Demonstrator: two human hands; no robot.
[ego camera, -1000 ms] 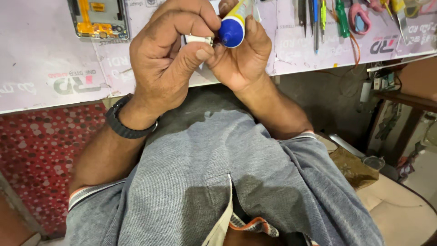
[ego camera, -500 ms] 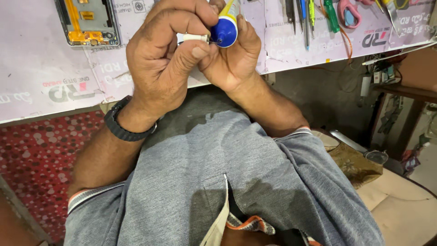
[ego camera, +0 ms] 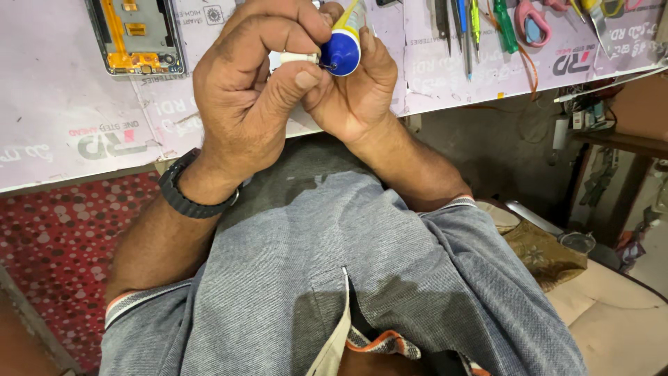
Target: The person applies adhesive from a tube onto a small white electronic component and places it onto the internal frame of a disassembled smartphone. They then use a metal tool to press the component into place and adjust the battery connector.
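left hand (ego camera: pixel 257 90): fingers curled tight, thumb and forefinger pinching a small white cap (ego camera: pixel 298 58), held up over the tabletop's near edge
right hand (ego camera: pixel 351 87): closed around a tube (ego camera: pixel 344 43), round blue end facing us, yellow and white body
contact: cap's tip right at the tube's blue end
wrist: ribbed black watch band (ego camera: pixel 189 197)
tabletop (ego camera: pixel 62 118): pale printed mat, open phone frame (ego camera: pixel 136 35) with orange flex, slim hand tools (ego camera: pixel 473 28)

An opened phone frame (ego camera: pixel 136 36) lies on the pink work mat (ego camera: pixel 62 118); further along that mat, screwdrivers (ego camera: pixel 466 28) and pink-handled pliers (ego camera: pixel 532 21) line its far edge.
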